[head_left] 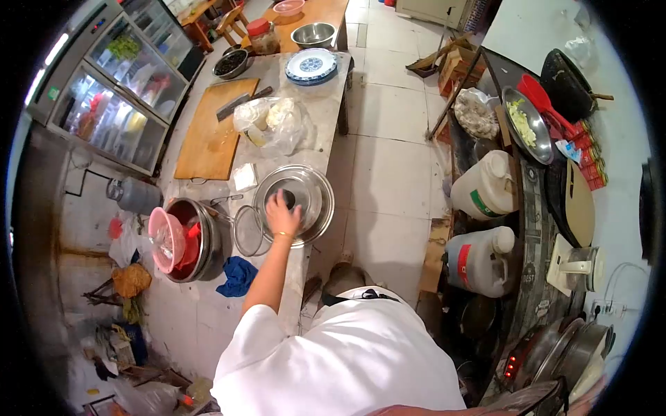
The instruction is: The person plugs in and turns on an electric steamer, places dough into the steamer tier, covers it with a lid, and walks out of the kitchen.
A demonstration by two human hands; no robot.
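My left hand [282, 213] reaches over the table with its fingers closed around the dark knob of a shiny, round pot lid [305, 191]. The lid lies over a wide metal basin [325, 216], whose rim shows around it; what is underneath is hidden. Just left of this hand, a round wire strainer [248, 231] rests at the table's edge. A small white square packet [244, 177] lies behind it. My right hand is outside the view.
On the table are a cutting board [208, 132], a cleaver [236, 105], plastic bags [274, 125] and stacked plates [311, 64]. Left stands a large pot [208, 243] with pink baskets [165, 239] above a blue cloth [237, 276]. At right, a shelf holds jugs [485, 184].
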